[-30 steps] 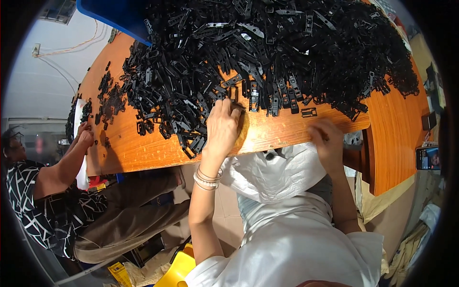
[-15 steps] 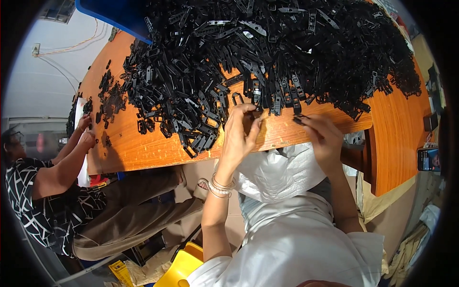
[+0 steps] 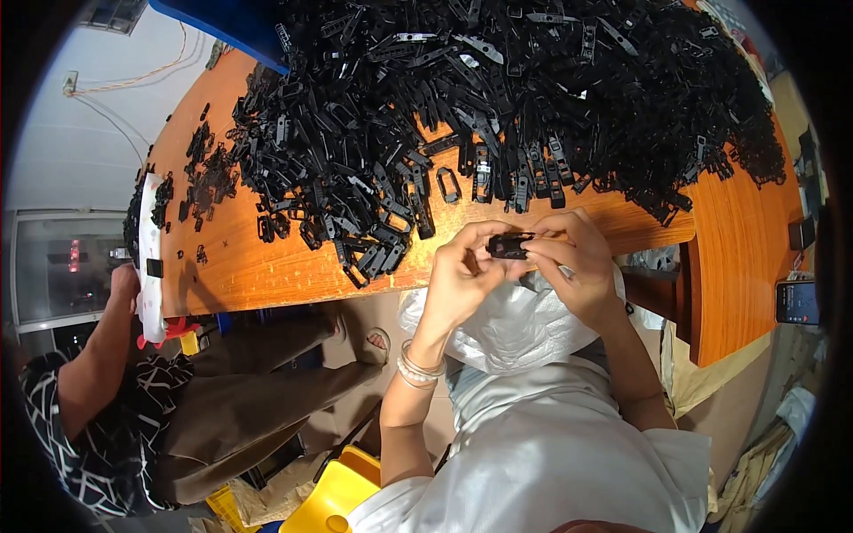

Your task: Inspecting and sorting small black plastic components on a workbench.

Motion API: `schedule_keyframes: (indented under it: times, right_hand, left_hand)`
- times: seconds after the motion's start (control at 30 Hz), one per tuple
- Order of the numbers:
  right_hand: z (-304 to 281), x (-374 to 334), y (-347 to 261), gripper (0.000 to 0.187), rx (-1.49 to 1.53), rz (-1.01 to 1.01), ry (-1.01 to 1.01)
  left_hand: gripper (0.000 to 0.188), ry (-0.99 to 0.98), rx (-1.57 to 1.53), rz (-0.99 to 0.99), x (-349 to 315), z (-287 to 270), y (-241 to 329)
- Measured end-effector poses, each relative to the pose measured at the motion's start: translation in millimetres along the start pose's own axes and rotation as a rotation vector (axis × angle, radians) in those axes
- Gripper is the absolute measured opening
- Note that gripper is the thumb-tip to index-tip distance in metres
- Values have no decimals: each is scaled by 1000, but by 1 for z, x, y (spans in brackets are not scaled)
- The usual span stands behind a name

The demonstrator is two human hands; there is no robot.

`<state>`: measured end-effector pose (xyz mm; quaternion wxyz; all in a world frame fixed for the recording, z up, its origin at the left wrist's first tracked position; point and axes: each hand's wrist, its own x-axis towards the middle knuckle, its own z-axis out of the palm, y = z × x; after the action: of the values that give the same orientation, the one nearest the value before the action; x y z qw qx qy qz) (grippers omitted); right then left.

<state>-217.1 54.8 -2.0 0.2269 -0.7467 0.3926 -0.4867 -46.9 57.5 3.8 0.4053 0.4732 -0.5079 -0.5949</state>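
Between my two hands, just past the table's near edge, is a small black plastic part [image 3: 508, 246], long and narrow with openings in it. My left hand [image 3: 464, 266], with bracelets at the wrist, pinches its left end. The fingertips of my right hand [image 3: 573, 262] close on its right end; whether they hold a second piece is hidden. Beyond my hands lies a loose black oblong frame [image 3: 448, 185] on the wood. Several similar black parts [image 3: 536, 173] stand out at the front of the large heap [image 3: 533, 89].
Scattered black pieces [image 3: 211, 178] lie on the orange wooden table [image 3: 302, 284] at the left. A blue bin [image 3: 222, 31] stands at the far left. A white sack [image 3: 524, 324] hangs over my lap. One co-worker's arm [image 3: 102, 333] is at the left; a phone [image 3: 797, 302] lies far right.
My hands have come together and drawn nearer to me, now both on one black part. The oblong frame lies apart from my left hand. The co-worker's arm has shifted left.
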Motion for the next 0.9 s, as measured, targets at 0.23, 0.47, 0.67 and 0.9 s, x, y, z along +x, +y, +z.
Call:
schedule_keyframes:
  times: [0.23,0.47,0.67,0.9]
  right_hand:
    - [2,-2,-3,27,-46,-3,-23]
    - [2,3,-11,25,20,-19,-89]
    - [4,-22,1,21,337,252,-17]
    - [16,-15,-6,8,484,441,221]
  left_hand:
    - [31,17,240,78,-8,1,5]
    - [26,53,-121,64,-13,-2,-8]
    - [10,675,967,319,-6,-20,-27]
    - [8,832,1137,504,2,-30,-37]
